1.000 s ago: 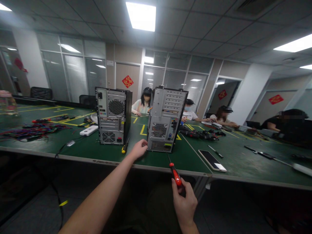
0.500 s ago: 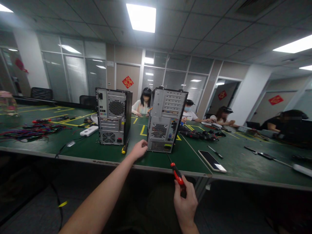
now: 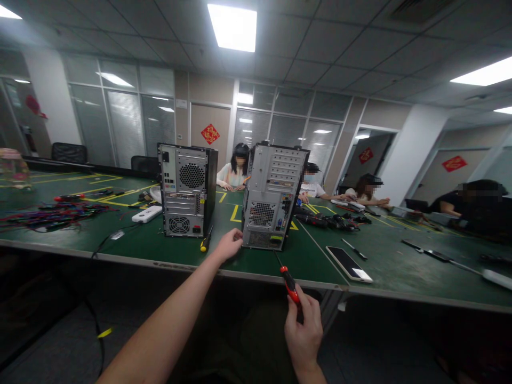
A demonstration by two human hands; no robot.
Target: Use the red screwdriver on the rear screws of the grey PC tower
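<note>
Two computer cases stand upright on the green table with their rear panels toward me. At the lower left corner of the right computer case [image 3: 267, 205] is my left hand [image 3: 229, 245], its bent fingers closed against the edge; the fingertips are partly hidden. My right hand [image 3: 304, 325] grips a red-and-black screwdriver [image 3: 288, 282] by the end of its handle, below the table edge. The thin shaft points up toward the bottom of that case; whether its tip touches anything I cannot tell. A yellow-and-black screwdriver [image 3: 206, 241] lies beside the left computer case [image 3: 182, 205].
A phone [image 3: 349, 263] and a dark pen-like tool [image 3: 354, 249] lie to the right. Cable bundles [image 3: 332, 220] sit behind them. At the left are a power strip [image 3: 146, 214] and tangled thin wires [image 3: 60, 215]. Several people sit around the table.
My right hand has shifted very slightly, with the screwdriver kept at nearly the same angle. The left hand stays at the case's corner.
</note>
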